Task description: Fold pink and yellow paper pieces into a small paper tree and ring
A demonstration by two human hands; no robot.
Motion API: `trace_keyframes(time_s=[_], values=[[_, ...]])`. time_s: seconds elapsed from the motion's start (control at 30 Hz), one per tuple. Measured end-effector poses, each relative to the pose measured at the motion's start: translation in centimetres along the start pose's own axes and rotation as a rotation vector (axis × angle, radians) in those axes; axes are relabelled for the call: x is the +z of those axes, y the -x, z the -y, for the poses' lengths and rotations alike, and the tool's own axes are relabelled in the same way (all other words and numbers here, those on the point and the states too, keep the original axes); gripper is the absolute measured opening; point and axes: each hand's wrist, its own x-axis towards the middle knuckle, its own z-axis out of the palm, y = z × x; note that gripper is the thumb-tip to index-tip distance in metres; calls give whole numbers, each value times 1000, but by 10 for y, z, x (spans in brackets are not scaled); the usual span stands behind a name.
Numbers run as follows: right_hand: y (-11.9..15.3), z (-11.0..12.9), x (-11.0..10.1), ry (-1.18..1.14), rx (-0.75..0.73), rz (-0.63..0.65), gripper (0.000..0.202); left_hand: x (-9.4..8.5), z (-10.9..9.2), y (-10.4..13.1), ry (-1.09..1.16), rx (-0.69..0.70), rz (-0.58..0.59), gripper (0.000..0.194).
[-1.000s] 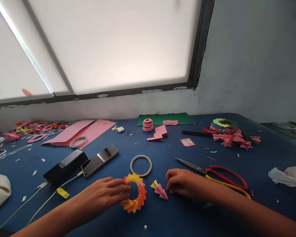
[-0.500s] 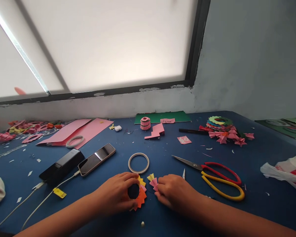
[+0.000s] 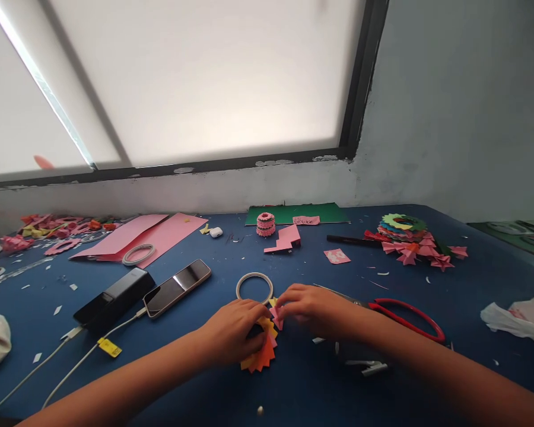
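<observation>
My left hand (image 3: 234,332) is closed on a ring of folded paper (image 3: 263,354), orange and yellow with a pink part and a pointed edge. Its fingers cover the upper left of the ring. Just to the right, my right hand (image 3: 314,308) pinches a small pink and yellow folded paper piece (image 3: 276,317), close beside the ring; whether the two touch I cannot tell. Behind both hands lies a roll of tape (image 3: 254,274) flat on the table. My right forearm partly covers the scissors (image 3: 407,302), whose red handle still shows.
At left lie a phone (image 3: 177,289), a black power bank (image 3: 113,299) with a cable and pink paper (image 3: 182,228). A stack of pink paper rings (image 3: 266,225) stands near a green sheet (image 3: 327,212). Farther right are a black pen (image 3: 351,240), paper flowers (image 3: 427,248) and a plastic bag (image 3: 523,317).
My right hand has moved up and forward with the pink and yellow piece, its forearm now over the scissors. The ring and my left hand have turned slightly and shifted right; the view also shifted.
</observation>
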Motion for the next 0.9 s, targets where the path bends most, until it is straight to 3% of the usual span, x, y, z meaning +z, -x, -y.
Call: trace_keyframes(time_s=[0.13,0.4,0.63,0.9], values=[[1,-8,2,129,-200,61,33,0,1,-2,-20,3,-8,21],[-9,-16,7,287,-365,36,17,0,18,-4,17,88,22,12],[-4,-17,24,320,-312,-29,13,7,26,-5,69,115,-16,10],[3,2,41,235,-95,-168,9,10,25,-2,95,104,-51,12]])
